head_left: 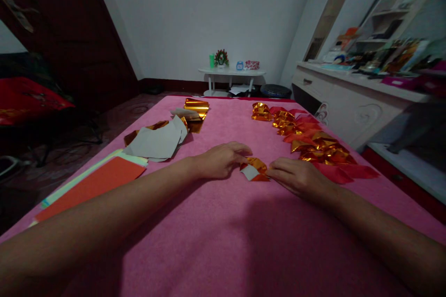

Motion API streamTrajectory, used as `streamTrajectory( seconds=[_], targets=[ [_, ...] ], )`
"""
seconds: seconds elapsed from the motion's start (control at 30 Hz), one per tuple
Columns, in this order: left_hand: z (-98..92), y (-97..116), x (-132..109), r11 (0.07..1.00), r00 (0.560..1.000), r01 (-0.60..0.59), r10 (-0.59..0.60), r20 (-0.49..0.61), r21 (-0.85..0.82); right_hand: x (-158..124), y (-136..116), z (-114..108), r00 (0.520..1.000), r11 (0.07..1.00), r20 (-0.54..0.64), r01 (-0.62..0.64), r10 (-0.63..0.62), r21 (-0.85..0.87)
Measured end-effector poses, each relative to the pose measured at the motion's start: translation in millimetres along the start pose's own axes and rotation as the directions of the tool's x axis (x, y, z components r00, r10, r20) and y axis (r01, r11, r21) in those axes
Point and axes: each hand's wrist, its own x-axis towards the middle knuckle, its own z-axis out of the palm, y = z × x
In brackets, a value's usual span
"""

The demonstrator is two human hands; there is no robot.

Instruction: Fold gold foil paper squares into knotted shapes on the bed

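A small piece of gold foil paper (257,163), partly folded with a pale grey back showing, lies on the pink cloth between my hands. At its left edge is my left hand (225,160), its fingers curved and the fingertips closed on the paper. My right hand (296,174) pinches the right corner between thumb and fingers. Just beyond my right hand, folded gold foil pieces (315,146) and folded red paper pieces (336,172) lie in a long row.
Left on the pink-covered table (209,232) are grey-backed foil sheets (153,141), a gold foil roll (197,107) and orange paper (94,188) over pale sheets. Behind stands a small white table (232,72). A cluttered dresser (351,95) is on the right, a dark door (66,23) on the left.
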Motion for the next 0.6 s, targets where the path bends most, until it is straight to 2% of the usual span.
streamTrajectory(
  seconds=[0.13, 0.3, 0.47, 0.6],
  targets=[
    [1.2, -2.1, 2.5, 0.998, 0.999, -0.039, 0.041, 0.035, -0.043, -3.3, -17.8, 1.6, 0.989, 0.989, -0.031, -0.145, 0.145, 0.004],
    [-0.9, 3.1, -0.1, 0.997, 1.000, -0.011, 0.012, 0.020, -0.077, -1.8, -33.6, 3.2, 0.942, 0.944, -0.078, -0.319, 0.325, 0.078],
    [-5.6, 31.8, -20.0, 0.996, 0.999, 0.045, -0.043, 0.034, -0.072, 0.4, -39.3, 4.8, 0.948, 0.934, -0.110, -0.267, 0.299, 0.237],
    [-2.2, 58.6, -36.8, 0.990, 0.990, 0.138, -0.139, -0.023, -0.008, -1.3, -44.4, 5.8, 0.952, 0.928, -0.133, -0.226, 0.274, 0.297]
  ],
)
